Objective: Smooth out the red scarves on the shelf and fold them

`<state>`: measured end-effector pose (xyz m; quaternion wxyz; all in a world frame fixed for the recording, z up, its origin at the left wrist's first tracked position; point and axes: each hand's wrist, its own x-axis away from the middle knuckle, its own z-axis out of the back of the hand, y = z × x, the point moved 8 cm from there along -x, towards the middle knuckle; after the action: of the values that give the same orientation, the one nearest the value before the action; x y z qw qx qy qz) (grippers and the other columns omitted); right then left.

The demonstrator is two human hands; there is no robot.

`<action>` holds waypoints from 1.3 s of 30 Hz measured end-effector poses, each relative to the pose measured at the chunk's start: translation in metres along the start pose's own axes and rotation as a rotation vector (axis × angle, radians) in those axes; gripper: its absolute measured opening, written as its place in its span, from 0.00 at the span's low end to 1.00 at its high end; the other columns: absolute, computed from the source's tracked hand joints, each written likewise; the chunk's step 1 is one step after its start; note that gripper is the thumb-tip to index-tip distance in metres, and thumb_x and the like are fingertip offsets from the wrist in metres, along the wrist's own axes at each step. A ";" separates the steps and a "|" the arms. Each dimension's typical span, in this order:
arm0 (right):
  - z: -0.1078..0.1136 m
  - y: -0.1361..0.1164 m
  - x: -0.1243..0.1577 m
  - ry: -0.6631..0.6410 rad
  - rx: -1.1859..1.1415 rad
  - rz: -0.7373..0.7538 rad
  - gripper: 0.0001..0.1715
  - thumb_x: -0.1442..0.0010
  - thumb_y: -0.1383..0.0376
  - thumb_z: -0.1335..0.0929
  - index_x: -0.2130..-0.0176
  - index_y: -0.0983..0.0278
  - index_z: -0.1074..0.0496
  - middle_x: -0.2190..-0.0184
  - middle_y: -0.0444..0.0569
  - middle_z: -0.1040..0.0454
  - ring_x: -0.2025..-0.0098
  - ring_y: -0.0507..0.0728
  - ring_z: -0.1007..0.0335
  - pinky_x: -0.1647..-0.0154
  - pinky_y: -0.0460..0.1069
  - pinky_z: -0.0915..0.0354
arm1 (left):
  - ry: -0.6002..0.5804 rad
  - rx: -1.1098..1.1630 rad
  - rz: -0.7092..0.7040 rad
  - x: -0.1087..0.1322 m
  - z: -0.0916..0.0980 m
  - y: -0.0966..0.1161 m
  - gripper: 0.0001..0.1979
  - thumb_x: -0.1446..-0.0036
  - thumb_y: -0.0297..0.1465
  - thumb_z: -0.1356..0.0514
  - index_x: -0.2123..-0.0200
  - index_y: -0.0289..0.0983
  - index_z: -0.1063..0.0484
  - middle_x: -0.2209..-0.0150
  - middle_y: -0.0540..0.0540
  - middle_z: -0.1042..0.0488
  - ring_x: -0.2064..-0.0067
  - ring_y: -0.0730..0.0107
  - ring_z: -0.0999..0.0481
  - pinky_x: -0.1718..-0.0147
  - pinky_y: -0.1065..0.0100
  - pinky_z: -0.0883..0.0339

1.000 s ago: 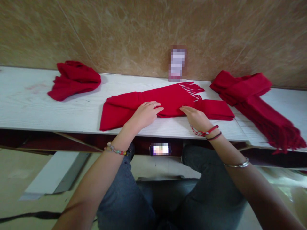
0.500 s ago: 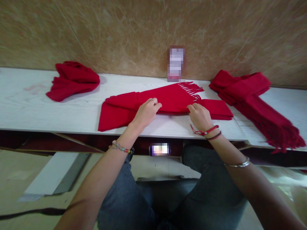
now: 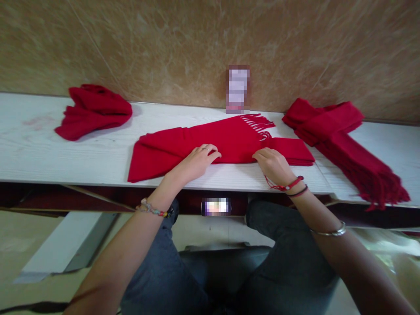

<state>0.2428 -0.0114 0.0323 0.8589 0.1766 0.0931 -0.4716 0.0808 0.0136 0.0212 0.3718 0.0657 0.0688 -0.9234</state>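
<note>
A folded red scarf (image 3: 183, 142) lies lengthwise in front of me, with its fringe spread toward the upper right and a folded band reaching out to the right. On the scarf's near edge, left of the middle, my left hand (image 3: 200, 162) has its fingers bent and closed on the cloth. Farther right along the same edge, my right hand (image 3: 272, 164) pinches the fabric between thumb and fingers. Both hands stay low at the tabletop, and their fingertips are partly hidden.
A crumpled red scarf (image 3: 96, 111) sits at the left, and a crossed, fringed red scarf (image 3: 341, 131) at the right. They lie on a narrow white table (image 3: 29, 153) against a marbled wall (image 3: 164, 48). A lit phone (image 3: 215, 206) rests on the shelf below.
Both hands and the scarf's near edge have come slightly down toward me. My left hand has flattened and its fingers have loosened a little. The whole view has shifted slightly.
</note>
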 end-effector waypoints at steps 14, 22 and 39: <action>-0.006 0.005 -0.004 -0.027 -0.081 -0.049 0.16 0.39 0.74 0.42 0.56 0.69 0.31 0.61 0.55 0.26 0.61 0.57 0.31 0.63 0.48 0.39 | -0.047 -0.026 0.006 -0.014 -0.002 0.013 0.25 0.42 0.19 0.55 0.42 0.37 0.41 0.40 0.43 0.40 0.39 0.62 0.42 0.44 0.59 0.46; -0.002 0.012 -0.007 0.008 -0.046 -0.154 0.15 0.39 0.72 0.43 0.57 0.66 0.32 0.60 0.55 0.31 0.65 0.56 0.35 0.74 0.47 0.44 | 0.149 -0.122 -0.048 -0.028 0.016 0.029 0.16 0.39 0.23 0.51 0.50 0.34 0.32 0.58 0.41 0.27 0.58 0.65 0.27 0.65 0.69 0.33; -0.001 0.016 -0.007 -0.039 -0.061 -0.140 0.18 0.40 0.73 0.43 0.52 0.67 0.34 0.63 0.54 0.29 0.65 0.56 0.34 0.71 0.47 0.44 | 0.137 0.069 -0.069 -0.020 0.015 0.015 0.26 0.41 0.18 0.55 0.44 0.44 0.38 0.56 0.48 0.27 0.57 0.72 0.27 0.60 0.72 0.34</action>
<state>0.2529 0.0018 0.0373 0.8303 0.1342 0.1026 -0.5311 0.1051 0.0137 0.0383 0.3315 0.1392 0.0642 -0.9309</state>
